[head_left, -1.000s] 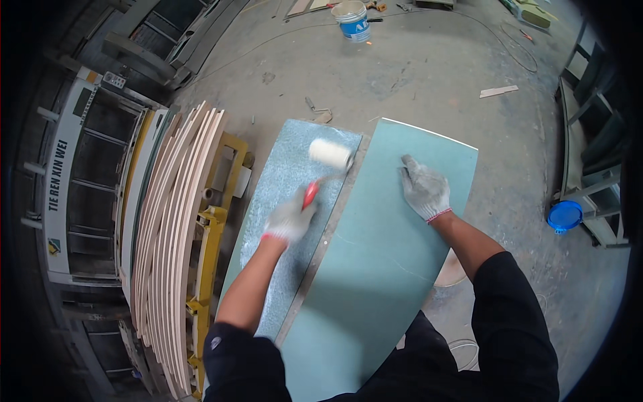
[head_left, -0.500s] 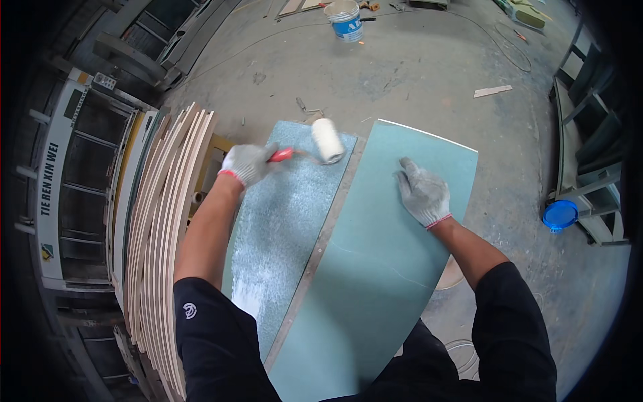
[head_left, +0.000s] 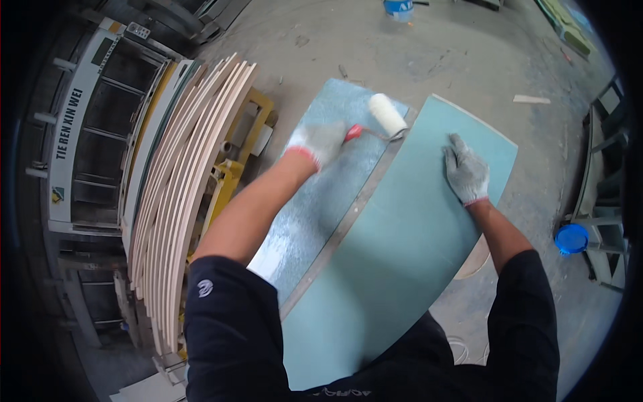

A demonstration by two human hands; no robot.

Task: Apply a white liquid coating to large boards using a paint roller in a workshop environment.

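My left hand (head_left: 323, 143), in a pale work glove, is wrapped around the red handle of a paint roller (head_left: 387, 115). The white roller cover lies at the far right part of a narrow board (head_left: 315, 201) coated with a wet, whitish film. A thicker white patch shows at that board's near end. My right hand (head_left: 467, 173), gloved too, rests with fingers stretched on a plain green board (head_left: 395, 228). A grey strip (head_left: 355, 211) runs between the two boards.
Several thin curved wooden panels (head_left: 194, 181) stand on edge at the left, beside a yellow frame (head_left: 224, 187) and a white machine frame (head_left: 87, 127). A blue lid-like round thing (head_left: 571, 239) is at the right by a metal rack (head_left: 603, 167). A bucket (head_left: 399, 8) stands far off.
The whole view has shifted, so the boards appear farther right and higher. My left hand has moved rightward over the coated board with the roller. The right hand stays on the green board.
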